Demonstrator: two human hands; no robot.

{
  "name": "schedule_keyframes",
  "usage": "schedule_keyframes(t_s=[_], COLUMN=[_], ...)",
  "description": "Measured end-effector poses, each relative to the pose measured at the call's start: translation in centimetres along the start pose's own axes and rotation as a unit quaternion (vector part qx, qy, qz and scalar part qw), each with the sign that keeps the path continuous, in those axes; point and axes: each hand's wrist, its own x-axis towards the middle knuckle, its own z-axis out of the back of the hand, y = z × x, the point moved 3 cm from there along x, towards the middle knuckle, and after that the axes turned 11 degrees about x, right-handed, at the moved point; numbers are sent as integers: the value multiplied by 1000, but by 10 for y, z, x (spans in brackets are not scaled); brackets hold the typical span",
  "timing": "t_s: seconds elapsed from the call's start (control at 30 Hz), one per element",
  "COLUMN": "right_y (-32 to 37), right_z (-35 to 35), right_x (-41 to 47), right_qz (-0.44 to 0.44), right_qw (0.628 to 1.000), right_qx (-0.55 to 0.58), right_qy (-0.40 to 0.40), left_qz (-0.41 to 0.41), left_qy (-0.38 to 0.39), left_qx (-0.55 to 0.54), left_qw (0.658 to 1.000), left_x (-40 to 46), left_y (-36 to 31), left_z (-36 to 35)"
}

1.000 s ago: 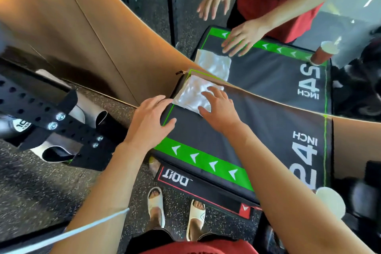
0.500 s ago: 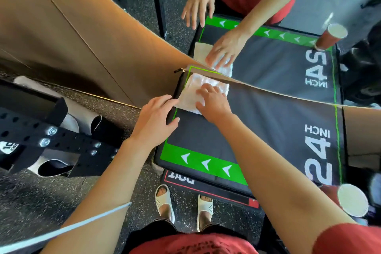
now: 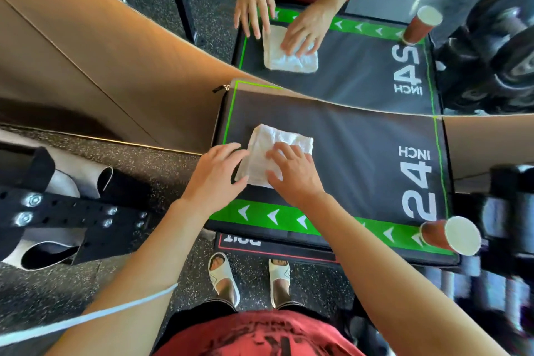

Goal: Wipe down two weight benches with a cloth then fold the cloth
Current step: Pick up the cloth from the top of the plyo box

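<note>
A white folded cloth lies on the left part of a black padded bench top marked "24 INCH", with a green arrow stripe along its near edge. My right hand rests on top of the cloth's near half, fingers bent and pressing it down. My left hand is at the cloth's left edge, with fingertips and thumb closed on that edge. The near left corner of the cloth is hidden under my hands.
A red paper cup lies on its side at the pad's near right corner. A mirror behind the pad repeats the scene. A wooden panel rises at left, with a black bolted rack below it. Dark blurred gear stands at far right.
Both hands and the cloth have come from the pad's far left corner toward me, away from the mirror. My left hand has left the pad's edge and now touches the cloth.
</note>
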Motion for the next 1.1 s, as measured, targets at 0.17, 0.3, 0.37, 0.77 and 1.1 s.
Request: schedule_keyframes(t_s=[0.17,0.3,0.37,0.77,1.1], right_y=[-5,-11,-13,-38,-32], right_z=[-2,-2,2,-7,-16], right_x=[-50,-77,-79,-56,-86], right_qz=[-14,-4,24,141,12], right_qw=[1000,1000,999,988,993], right_qx=[9,2,16,-26,-6], right_qy=[0,-2,-31,62,-121], left_qz=[-49,-49,-46,-3,8], left_qy=[41,56,51,3,-15], left_qx=[7,23,12,6,4], left_qw=[998,997,998,1000,1000], left_x=[-11,-24,-27,-40,-47], left_y=[-35,-45,-43,-36,-48], left_z=[-22,-38,-41,-39,-34])
